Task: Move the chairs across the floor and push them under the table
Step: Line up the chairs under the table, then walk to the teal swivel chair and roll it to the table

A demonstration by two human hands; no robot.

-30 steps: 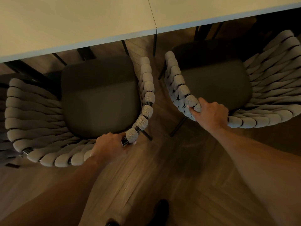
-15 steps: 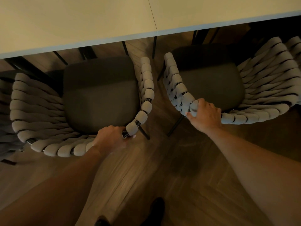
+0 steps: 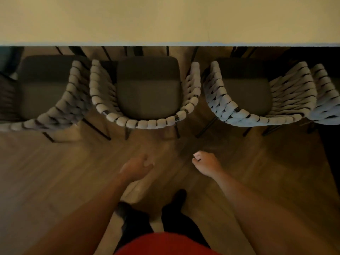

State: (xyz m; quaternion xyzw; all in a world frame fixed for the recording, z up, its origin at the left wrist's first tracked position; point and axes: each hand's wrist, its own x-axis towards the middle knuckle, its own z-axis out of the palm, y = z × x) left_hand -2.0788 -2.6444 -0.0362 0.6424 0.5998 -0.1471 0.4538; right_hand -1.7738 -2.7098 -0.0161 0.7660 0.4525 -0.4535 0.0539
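Note:
A row of chairs with pale woven rope backs and dark seat cushions stands against the cream table. The middle chair and the right chair have their seat fronts tucked under the table edge. A third chair stands at the left, and part of another chair shows at the far right. My left hand and my right hand hang over the wooden floor, clear of the chair backs, fingers loosely curled and holding nothing.
Dark thin chair legs stick out onto the herringbone wooden floor. My dark shoes and a red garment are at the bottom. The frame is motion-blurred.
Both hands have let go of the chair backs and pulled back toward me. The view has backed away from the table, bringing more chairs into sight.

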